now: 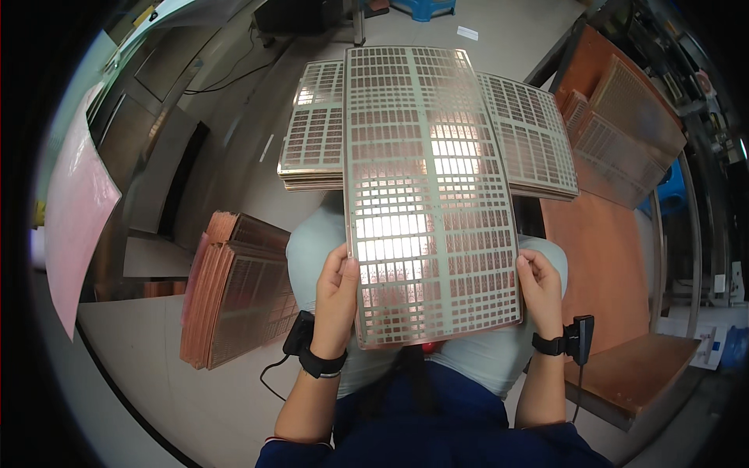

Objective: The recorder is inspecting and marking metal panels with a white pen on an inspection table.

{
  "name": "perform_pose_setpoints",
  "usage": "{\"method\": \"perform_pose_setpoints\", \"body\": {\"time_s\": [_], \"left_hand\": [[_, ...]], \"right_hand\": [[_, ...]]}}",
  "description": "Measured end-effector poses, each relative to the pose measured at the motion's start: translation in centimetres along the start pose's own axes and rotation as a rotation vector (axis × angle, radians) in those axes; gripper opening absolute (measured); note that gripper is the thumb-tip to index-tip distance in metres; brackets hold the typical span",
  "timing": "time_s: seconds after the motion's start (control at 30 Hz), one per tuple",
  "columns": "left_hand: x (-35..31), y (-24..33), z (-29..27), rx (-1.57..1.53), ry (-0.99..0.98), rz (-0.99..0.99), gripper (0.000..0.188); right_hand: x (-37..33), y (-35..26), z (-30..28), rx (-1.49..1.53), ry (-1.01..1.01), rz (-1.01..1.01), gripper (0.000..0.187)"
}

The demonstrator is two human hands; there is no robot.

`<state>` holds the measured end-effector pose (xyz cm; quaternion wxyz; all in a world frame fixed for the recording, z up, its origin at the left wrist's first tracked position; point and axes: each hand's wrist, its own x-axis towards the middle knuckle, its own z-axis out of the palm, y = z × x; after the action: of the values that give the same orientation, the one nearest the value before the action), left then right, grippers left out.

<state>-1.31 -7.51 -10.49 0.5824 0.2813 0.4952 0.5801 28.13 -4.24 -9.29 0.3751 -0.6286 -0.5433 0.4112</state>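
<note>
Between my two hands is a large copper-coloured circuit board panel (435,195), printed with a grid of small rectangles and a pale strip down its middle. My left hand (339,288) grips its left edge near the lower corner, thumb on the face. On the opposite edge, my right hand (541,285) pinches it the same way. Light glares off the panel's left and centre. Behind it lies a stack of similar panels (310,140), set crosswise and showing on both sides; the held panel hides its middle. Whether the held panel rests on that stack, I cannot tell.
To the left, a bundle of panels (242,292) stands on edge on the floor. At right, more panels (628,125) lean on a brown board rack (601,273) with metal posts. A pink sheet (78,210) hangs at far left. A blue stool (424,8) is at the back.
</note>
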Motion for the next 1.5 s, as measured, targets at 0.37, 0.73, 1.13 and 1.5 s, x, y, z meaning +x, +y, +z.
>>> {"method": "perform_pose_setpoints", "body": {"time_s": [0.37,0.73,1.13,1.5], "left_hand": [[-0.1,0.1,-0.7,0.049,-0.038,-0.114,0.031],[-0.2,5.1,-1.9,0.287,0.153,0.121,0.033],[1.7,5.6,3.8,0.997,-0.125,0.668,0.024],[0.9,4.9,5.7,1.169,-0.093,0.587,0.021]], "right_hand": [[0.0,-0.5,0.1,0.042,-0.006,0.041,0.026],[-0.1,-1.1,0.1,0.004,0.085,-0.150,0.032],[-5.7,-11.0,8.3,0.061,-0.537,-0.768,0.034],[-8.2,-13.4,11.6,-0.350,-0.390,-0.855,0.039]]}}
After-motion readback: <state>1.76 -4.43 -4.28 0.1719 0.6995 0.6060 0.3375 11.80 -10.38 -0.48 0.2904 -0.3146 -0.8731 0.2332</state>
